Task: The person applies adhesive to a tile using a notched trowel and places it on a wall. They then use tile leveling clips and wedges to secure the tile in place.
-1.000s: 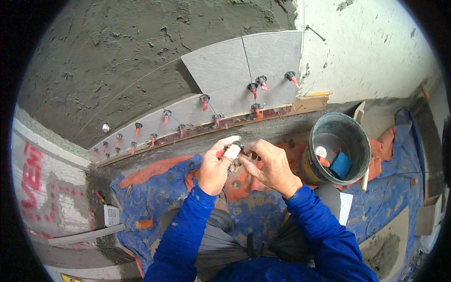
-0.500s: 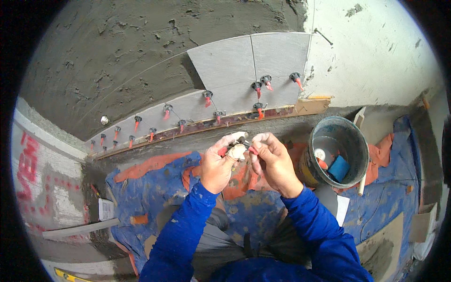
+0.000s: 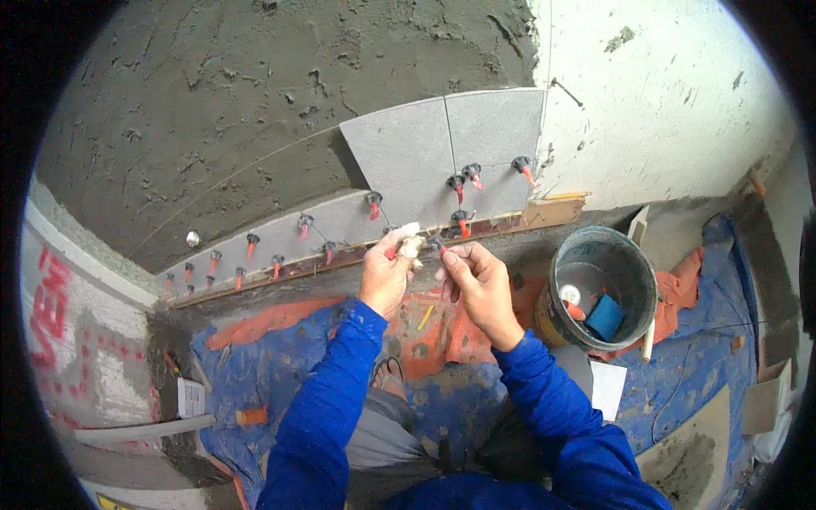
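Grey smooth tiles; both hands pinch small clip.

The bucket stands right of both hands; the tiles sit on the wall behind it, leftward.

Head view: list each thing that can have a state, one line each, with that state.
Left hand: closed around a small pale lump and a red-tipped piece.
Right hand: fingers pinched on a small dark piece.
Grey tiles: set on the wall, only the lower rows covered.
Red-and-black clips: seated in the tile joints.
Bucket: upright, open, tools inside.
Blue sheet: spread on the floor, mortar-stained.
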The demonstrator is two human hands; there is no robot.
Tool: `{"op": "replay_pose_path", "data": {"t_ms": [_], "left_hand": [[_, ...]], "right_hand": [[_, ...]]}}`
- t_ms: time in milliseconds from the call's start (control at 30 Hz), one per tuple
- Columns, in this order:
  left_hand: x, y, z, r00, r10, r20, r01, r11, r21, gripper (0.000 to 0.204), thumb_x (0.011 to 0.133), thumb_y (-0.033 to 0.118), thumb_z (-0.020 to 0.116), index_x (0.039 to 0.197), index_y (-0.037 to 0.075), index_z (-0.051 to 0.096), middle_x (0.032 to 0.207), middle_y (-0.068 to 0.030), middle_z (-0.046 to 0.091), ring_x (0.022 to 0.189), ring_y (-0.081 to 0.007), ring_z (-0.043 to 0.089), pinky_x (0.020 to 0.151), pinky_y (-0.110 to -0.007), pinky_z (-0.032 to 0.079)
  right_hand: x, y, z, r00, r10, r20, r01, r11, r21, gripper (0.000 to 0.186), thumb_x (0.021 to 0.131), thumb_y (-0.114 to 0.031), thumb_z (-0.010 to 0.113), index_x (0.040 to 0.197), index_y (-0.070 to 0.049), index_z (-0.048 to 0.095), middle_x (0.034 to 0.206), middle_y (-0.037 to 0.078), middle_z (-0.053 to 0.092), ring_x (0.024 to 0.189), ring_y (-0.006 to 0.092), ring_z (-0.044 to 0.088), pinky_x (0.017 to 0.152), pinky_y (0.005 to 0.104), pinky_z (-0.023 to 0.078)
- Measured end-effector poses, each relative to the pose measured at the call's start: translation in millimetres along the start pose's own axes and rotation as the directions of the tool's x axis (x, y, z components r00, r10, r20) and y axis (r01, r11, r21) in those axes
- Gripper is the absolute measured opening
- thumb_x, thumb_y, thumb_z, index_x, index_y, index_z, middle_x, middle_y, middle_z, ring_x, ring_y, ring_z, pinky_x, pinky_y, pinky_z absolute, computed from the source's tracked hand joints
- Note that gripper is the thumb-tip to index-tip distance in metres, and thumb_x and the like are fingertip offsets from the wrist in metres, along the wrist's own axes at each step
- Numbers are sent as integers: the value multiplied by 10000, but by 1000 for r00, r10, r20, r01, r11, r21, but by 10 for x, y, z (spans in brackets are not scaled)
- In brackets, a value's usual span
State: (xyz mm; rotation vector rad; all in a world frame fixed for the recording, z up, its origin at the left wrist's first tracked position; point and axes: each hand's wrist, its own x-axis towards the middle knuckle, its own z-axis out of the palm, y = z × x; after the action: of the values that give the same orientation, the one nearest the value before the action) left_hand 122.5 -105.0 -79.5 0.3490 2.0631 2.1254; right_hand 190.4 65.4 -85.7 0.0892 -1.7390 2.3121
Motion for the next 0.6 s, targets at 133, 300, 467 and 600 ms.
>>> {"op": "replay_pose_path", "data": {"t_ms": [133, 300, 467, 600], "left_hand": [[197, -109, 139, 994, -56, -97, 58, 998, 19, 333, 1054, 316, 692, 1246, 45, 708, 971, 43, 673, 800, -48, 588, 607, -230, 460], [567, -102, 294, 998, -29, -58, 27, 999, -34, 291, 1068, 311, 669, 1138, 35, 730, 915, 18, 692, 740, -72, 589, 601, -262, 456], [772, -43, 301, 990, -97, -100, 96, 995, -9, 293, 1053, 324, 681, 1101, 39, 730, 874, 8, 702, 666, -68, 600, 538, -264, 455], [860, 54, 327, 989, -122, -86, 126, 991, 49, 278, 1041, 315, 696, 1098, 48, 745, 842, 23, 694, 661, -59, 607, 525, -248, 455]], "right_hand": [[339, 121, 162, 948, -257, -189, 156, 891, -427, 292, 1060, -228, 654, 926, 31, 666, 690, 79, 715, 565, 129, 649, 529, 302, 502], [700, 326, 226, 962, 96, -254, -59, 987, 149, 267, 1060, -235, 659, 921, -7, 669, 725, 51, 708, 523, 101, 571, 482, 278, 437], [840, 449, 238, 935, 311, -172, -163, 805, 570, 236, 1079, -252, 640, 968, -44, 662, 743, 3, 666, 514, 66, 503, 467, 245, 368], [893, 437, 250, 952, 238, -192, -96, 829, 550, 221, 1074, -243, 652, 977, -45, 670, 740, 3, 666, 512, 63, 505, 463, 240, 373]]}}
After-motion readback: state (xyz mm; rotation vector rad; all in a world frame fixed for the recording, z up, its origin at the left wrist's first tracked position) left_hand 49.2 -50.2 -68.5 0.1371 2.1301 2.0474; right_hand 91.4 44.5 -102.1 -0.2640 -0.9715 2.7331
